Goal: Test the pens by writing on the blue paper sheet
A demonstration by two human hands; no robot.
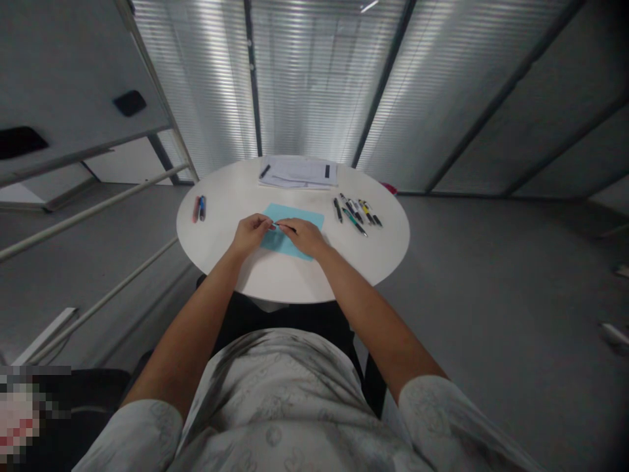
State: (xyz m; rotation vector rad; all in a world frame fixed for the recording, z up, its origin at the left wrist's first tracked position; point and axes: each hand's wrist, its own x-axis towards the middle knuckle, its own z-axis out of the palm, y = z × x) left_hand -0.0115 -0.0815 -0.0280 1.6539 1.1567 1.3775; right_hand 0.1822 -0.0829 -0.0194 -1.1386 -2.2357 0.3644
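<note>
Over a light blue sheet (299,213) on the round white table, my two hands meet with their fingertips close together. My left hand (251,233) is closed in a pinch; what sits between its fingers is too small to make out. In my right hand (305,236), thumb and fingers close around a slim dark pen (289,227), mostly covered by the fingers. Its end points left toward my left fingertips; whether it touches what they hold, I cannot tell. To the right lie several pens (354,211), among them a teal one (354,223).
A stack of white papers (299,172) lies at the far side of the round table (378,255). Red and blue pens (199,208) lie near its left edge. Beyond stand glass panels with blinds (314,78); a metal rail (93,213) runs at the left.
</note>
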